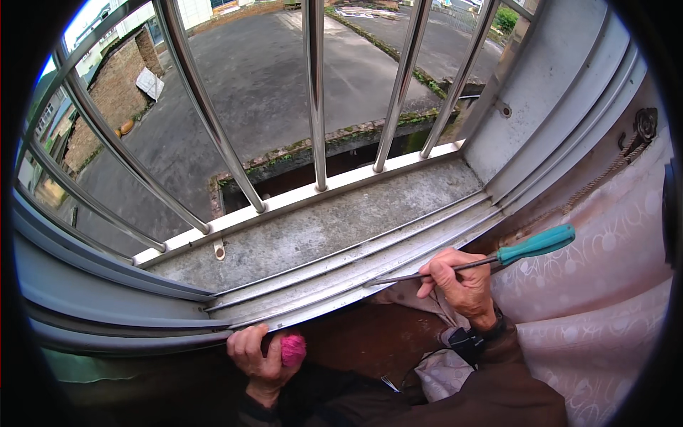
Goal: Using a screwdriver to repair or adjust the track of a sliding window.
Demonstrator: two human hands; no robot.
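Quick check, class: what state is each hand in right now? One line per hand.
Left hand: closed, holding a pink wad.
Right hand: closed, holding a screwdriver by its shaft.

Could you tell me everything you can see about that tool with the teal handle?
The tool looks like a screwdriver: a long, thin, dark metal-looking shaft in a glossy teal handle, probably plastic, with a rounded end. The right hand grips it by the shaft, ahead of the handle. It slants, handle toward the picture's upper right, its tip at the window track. The tip's exact shape is too small to tell.
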